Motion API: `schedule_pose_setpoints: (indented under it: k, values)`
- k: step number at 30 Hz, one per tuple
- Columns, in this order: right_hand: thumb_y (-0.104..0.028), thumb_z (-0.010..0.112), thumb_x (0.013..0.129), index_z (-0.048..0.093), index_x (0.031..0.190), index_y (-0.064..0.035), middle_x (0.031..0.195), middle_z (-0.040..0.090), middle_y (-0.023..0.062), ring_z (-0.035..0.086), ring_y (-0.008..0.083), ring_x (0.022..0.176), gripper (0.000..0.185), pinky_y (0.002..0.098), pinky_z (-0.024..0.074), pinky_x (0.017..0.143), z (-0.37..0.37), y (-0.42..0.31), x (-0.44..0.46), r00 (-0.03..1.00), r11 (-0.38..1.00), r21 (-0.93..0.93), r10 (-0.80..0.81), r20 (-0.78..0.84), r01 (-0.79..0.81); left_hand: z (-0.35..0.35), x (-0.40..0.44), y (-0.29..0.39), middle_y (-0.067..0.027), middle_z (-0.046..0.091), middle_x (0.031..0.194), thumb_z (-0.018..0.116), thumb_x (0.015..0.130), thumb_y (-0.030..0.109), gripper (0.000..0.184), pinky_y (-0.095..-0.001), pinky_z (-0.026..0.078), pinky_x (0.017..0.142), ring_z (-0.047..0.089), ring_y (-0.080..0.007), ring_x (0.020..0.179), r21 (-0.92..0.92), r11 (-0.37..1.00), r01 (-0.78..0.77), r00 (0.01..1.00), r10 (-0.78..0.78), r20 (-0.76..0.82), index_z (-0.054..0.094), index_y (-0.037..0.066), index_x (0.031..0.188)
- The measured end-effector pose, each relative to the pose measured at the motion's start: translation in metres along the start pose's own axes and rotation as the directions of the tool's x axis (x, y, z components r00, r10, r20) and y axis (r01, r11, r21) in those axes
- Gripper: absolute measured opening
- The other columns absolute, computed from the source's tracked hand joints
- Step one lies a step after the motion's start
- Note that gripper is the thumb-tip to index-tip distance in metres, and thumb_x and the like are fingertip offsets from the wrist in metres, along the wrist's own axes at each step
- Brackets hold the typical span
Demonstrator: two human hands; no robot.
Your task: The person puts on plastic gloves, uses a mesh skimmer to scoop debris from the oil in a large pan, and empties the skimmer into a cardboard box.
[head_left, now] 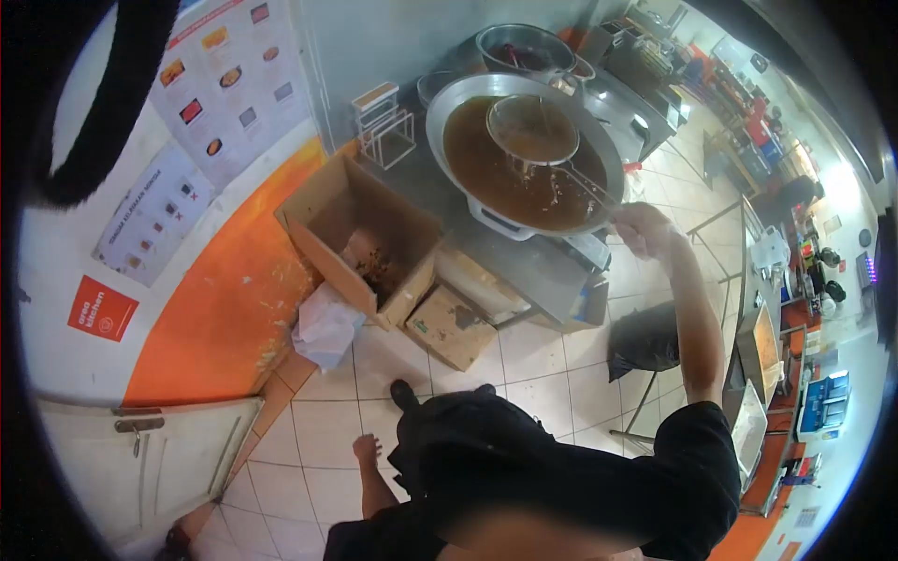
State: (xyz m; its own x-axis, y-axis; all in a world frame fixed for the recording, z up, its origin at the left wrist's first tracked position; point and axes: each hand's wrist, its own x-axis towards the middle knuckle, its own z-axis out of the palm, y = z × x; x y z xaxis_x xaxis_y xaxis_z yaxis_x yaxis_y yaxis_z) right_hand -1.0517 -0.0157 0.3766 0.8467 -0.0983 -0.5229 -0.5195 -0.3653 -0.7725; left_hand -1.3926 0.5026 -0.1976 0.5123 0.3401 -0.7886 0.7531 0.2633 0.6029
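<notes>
My right hand (pixel 644 231) is closed around the handle of a wire strainer (pixel 533 130). The strainer's round mesh sits over the brown liquid (pixel 468 140) in a large metal wok (pixel 453 94), and small pale bits float beside it. The wok rests on a metal table (pixel 421 184). Low at my side, away from the table, my left hand (pixel 367 450) hangs with its fingers apart and nothing in it.
An open cardboard box (pixel 309 198) stands left of the table, beside a smaller box (pixel 451 327) and a white bag (pixel 326 325). Behind the wok is a metal basin (pixel 526 47). A black bag (pixel 645 340) lies right of the table.
</notes>
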Motion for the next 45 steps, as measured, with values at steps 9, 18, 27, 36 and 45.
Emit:
schedule_pose_setpoints:
  k: [9, 18, 27, 36, 45]
  values:
    - [-0.028, 0.047, 0.093, 0.055, 0.079, -0.005, 0.045, 0.039, -0.0052, 0.032, 0.0045, 0.03, 0.028, 0.0197, 0.0232, 0.027, 0.008, 0.011, 0.031, 0.989, 0.978, -0.163, -0.138, -0.061, 0.126, 0.113, 0.069, 0.246, -0.0082, 0.063, 0.081, 0.065, 0.081, 0.031, 0.033, -0.0322, 0.046, 0.071, 0.056, -0.0178, 0.072, 0.158, 0.666, -0.729, 0.671, 0.741, -0.025, 0.06, -0.002, 0.087]
    - [-0.027, 0.045, 0.095, 0.053, 0.084, -0.005, 0.046, 0.035, -0.0044, 0.031, 0.0061, 0.032, 0.026, 0.0209, 0.0256, 0.029, 0.107, -0.034, 0.005, 0.969, 0.998, -0.012, 0.055, -0.242, -0.06, 0.189, 0.033, 0.386, -0.0214, 0.061, 0.084, 0.071, 0.07, 0.027, 0.057, -0.0355, 0.049, 0.071, 0.062, -0.0273, 0.078, 0.202, 0.821, -0.533, 0.841, 0.54, 0.024, 0.051, -0.01, 0.108]
    - [-0.027, 0.054, 0.087, 0.066, 0.097, -0.0047, 0.065, 0.058, 0.006, 0.05, 0.0135, 0.048, 0.027, 0.0268, 0.0379, 0.043, 0.291, -0.011, 0.033, 0.993, 0.968, -0.247, -0.068, -0.094, 0.042, 0.138, 0.051, 0.341, -0.0095, 0.057, 0.107, 0.066, 0.074, 0.004, 0.056, -0.0293, 0.05, 0.075, 0.059, -0.0183, 0.09, -0.449, 0.83, -0.331, 0.85, 0.469, 0.241, 0.042, 0.0, 0.124]
    - [-0.014, 0.053, 0.079, 0.07, 0.084, -0.0033, 0.099, 0.065, 0.0144, 0.059, 0.0321, 0.097, 0.021, 0.0406, 0.0482, 0.084, 0.474, 0.073, 0.238, 0.969, 0.626, -0.747, -0.225, 0.104, 0.225, 0.113, 0.032, 0.348, -0.0089, 0.055, 0.11, 0.064, 0.074, 0.002, 0.052, -0.0289, 0.049, 0.077, 0.057, -0.0174, 0.096, -0.525, 0.823, -0.218, 0.846, 0.427, 0.318, 0.044, 0.001, 0.122]
    - [-0.012, 0.049, 0.082, 0.07, 0.088, -0.0028, 0.104, 0.062, 0.0187, 0.055, 0.0312, 0.107, 0.023, 0.0401, 0.0453, 0.09, 0.488, 0.099, 0.273, 0.75, -0.115, -0.757, -0.102, 0.653, 0.643, 0.113, 0.047, 0.341, -0.0086, 0.056, 0.106, 0.067, 0.07, 0.006, 0.048, -0.0291, 0.045, 0.08, 0.054, -0.0175, 0.097, -0.429, 0.851, -0.304, 0.849, 0.446, 0.283, 0.049, -0.001, 0.114]
